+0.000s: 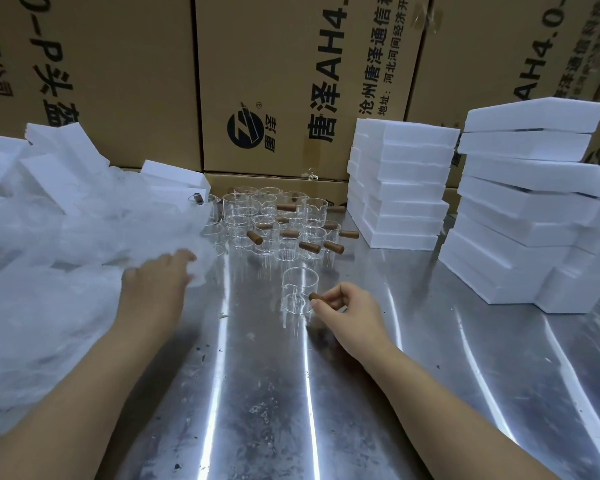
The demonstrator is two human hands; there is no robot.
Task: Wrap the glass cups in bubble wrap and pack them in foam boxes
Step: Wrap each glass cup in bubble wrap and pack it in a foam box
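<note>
So the glass cup (299, 289) stood upright on the steel worktop (413, 375), mouth up, long axis vertical. Its little wooden handle (314, 296) stuck out sideways to the right, straight at the right hand (352, 315). That hand came in from the lower right with the wrist low over the worktop, and its fingers (330, 301) and thumb were curled in and pinching the handle's outer end. The glass body sat just left of the fingertips.

The left hand (156, 282) was stretched forward, palm down, on the edge of the bubble wrap (66, 271) heaped on the left. It was too blurry to say whether those fingers were gripping the wrap or just lying on it.

The other cups (278, 223) were clustered further back, near the stacked foam boxes (399, 188) on the right.
</note>
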